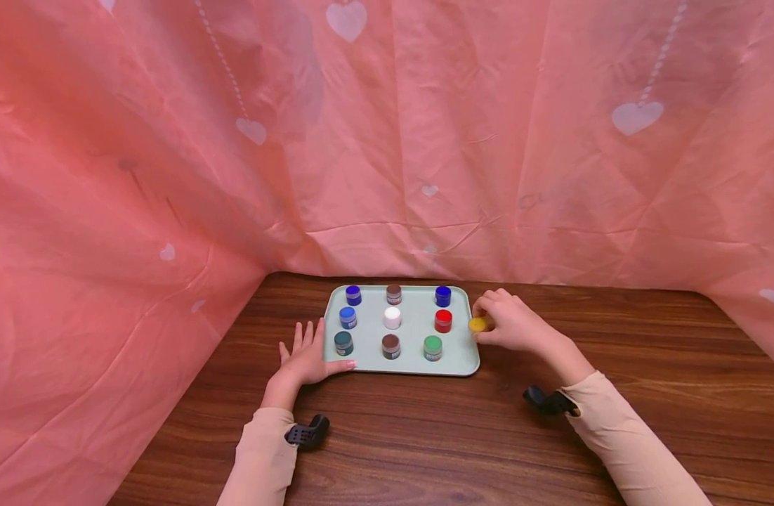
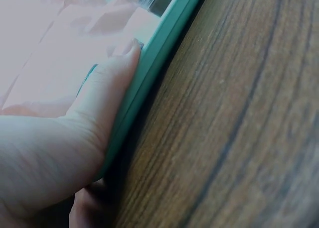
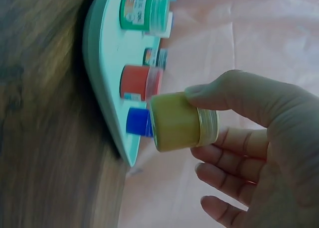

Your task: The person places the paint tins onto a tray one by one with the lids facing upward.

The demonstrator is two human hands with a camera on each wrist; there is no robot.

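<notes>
In my right hand (image 1: 510, 322) I pinch a small yellow paint jar (image 3: 177, 121) between thumb and fingers, just beyond the tray's right edge in the head view. The pale green tray (image 1: 418, 367) bears several small paint jars in rows. Closest to the yellow one are a red jar (image 1: 443, 321), a dark blue jar (image 1: 443, 296) and a green jar (image 1: 433, 348). At the tray's front left corner lies my left hand (image 1: 305, 362), fingers straight and spread along the left side, the thumb (image 2: 107, 83) resting on the front rim.
More jars stand on the tray: a white one (image 1: 392, 318), brown ones at front (image 1: 390, 346) and back, and a left column with a dark teal jar (image 1: 343, 343). The brown wooden table (image 1: 418, 443) is bordered by a pink curtain (image 1: 387, 176) behind and left.
</notes>
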